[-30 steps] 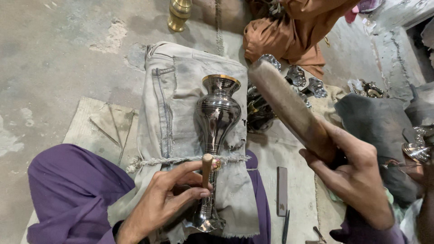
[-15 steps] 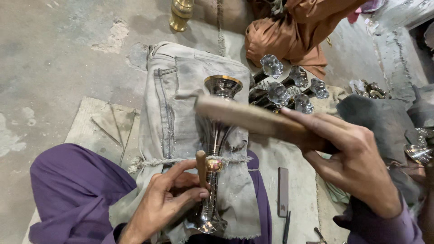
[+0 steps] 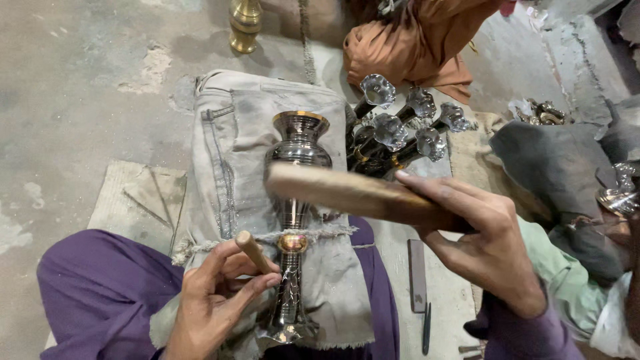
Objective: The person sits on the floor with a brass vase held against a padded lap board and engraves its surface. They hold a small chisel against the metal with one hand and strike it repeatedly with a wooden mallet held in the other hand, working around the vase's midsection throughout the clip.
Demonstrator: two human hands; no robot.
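Observation:
A dark, shiny metal vase (image 3: 297, 150) with a brass rim lies lengthwise on a pad of folded grey denim (image 3: 230, 133) over my lap. My left hand (image 3: 213, 303) grips a short wooden-handled punch (image 3: 253, 250) whose tip rests against the brass ring on the vase's stem. My right hand (image 3: 483, 240) holds a flat wooden mallet stick (image 3: 340, 192) that crosses just above the vase's neck, blurred by motion. The vase's foot points toward me and is partly hidden by my left fingers.
Several similar metal pieces with faceted tops (image 3: 400, 130) lie right of the vase. A brass vase (image 3: 245, 23) stands on the concrete floor at the top. Orange cloth (image 3: 420, 47), a flat file (image 3: 417, 277) and a dark bag (image 3: 553, 160) sit to the right.
The wooden stick swung down from a raised, angled position at the right to lie nearly level across the vase's neck. My left hand and punch stayed in place.

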